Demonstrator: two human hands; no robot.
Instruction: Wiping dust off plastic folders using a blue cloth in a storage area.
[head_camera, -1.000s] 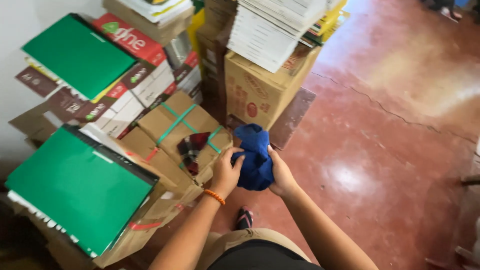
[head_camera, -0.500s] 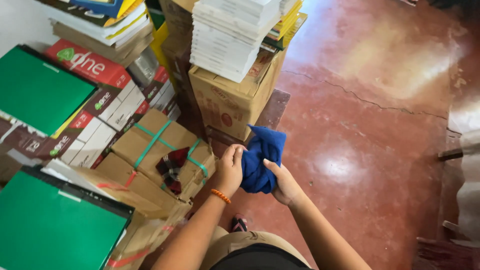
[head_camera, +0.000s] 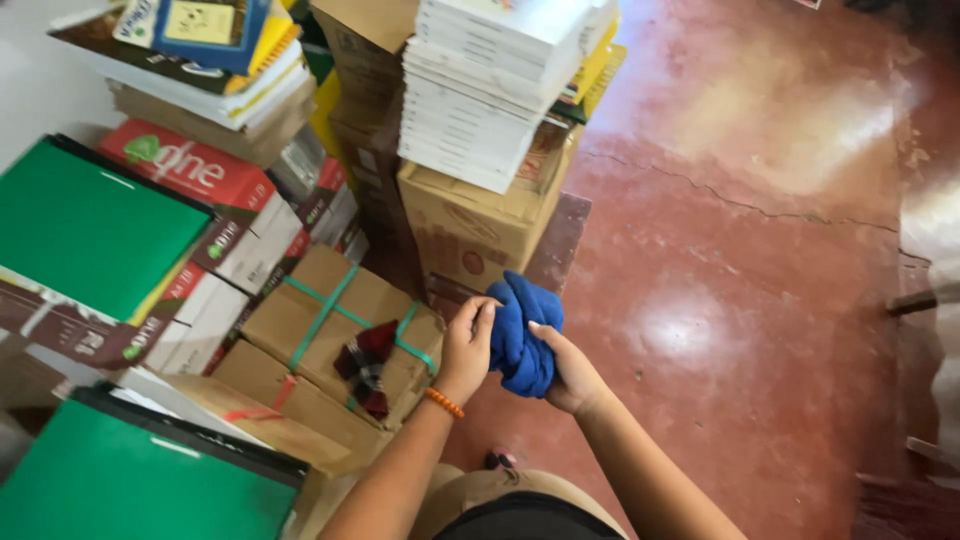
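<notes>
Left hand (head_camera: 466, 348), orange bead bracelet (head_camera: 443, 402) at wrist: fingers closed on a bunched blue cloth (head_camera: 522, 333). Right hand (head_camera: 568, 368): cloth gripped from the other side, held above the red floor (head_camera: 760, 300). Beside: cardboard box (head_camera: 330, 325) bound with green strapping. Beyond: stacked white books (head_camera: 490, 90) on a carton (head_camera: 480, 225).
</notes>
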